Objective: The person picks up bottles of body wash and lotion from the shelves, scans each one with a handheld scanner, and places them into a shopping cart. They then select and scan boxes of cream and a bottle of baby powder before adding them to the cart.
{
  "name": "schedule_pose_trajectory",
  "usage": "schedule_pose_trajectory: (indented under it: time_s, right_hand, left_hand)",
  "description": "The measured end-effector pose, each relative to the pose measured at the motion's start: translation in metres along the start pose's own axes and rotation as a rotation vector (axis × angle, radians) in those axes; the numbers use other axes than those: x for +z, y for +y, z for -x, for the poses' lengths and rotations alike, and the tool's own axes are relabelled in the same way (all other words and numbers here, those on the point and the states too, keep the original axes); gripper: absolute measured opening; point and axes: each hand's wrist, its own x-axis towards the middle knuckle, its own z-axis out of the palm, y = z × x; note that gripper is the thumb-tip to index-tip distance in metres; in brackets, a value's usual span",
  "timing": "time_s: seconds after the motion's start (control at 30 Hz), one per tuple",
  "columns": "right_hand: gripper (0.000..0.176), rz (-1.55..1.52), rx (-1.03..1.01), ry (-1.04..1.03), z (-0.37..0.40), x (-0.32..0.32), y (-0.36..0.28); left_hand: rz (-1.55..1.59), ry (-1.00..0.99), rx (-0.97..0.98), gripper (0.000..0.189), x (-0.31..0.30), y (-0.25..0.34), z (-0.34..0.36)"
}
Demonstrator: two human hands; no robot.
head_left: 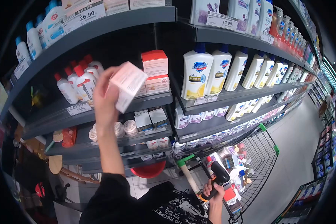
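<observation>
My left hand is closed around a pale pink and white box, held tilted in front of the middle shelf. Behind it on that shelf stand red-topped boxes, stacked, and white bottles with red caps. Low at the right, my right hand grips the handle of a black and orange barcode scanner. The scanner is over the near end of a shopping cart loaded with bottles and boxes.
Large white body wash bottles line the right shelf. Small round jars sit on a lower left shelf. Below the shelves is a red basin. A tiled aisle runs off to the right, with more shelving beyond.
</observation>
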Motion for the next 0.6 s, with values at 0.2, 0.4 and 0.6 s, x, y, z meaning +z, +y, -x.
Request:
schedule_pose_trajectory:
  time_s: [0.2,0.4,0.6]
  right_hand:
    - [0.044,0.01,0.072,-0.03,-0.001,-0.001,0.002]
    - [0.048,0.118,0.031,0.008,0.009,0.003,-0.001]
    - [0.049,0.691,0.095,-0.067,0.03,0.031,-0.016]
  left_hand:
    - [1.183,0.325,-0.968,0.068,0.078,-0.069,0.147]
    - [1.367,0.044,-1.346,0.057,0.111,-0.098,0.202]
    - [0.895,0.024,-1.521,0.038,0.128,-0.095,0.192]
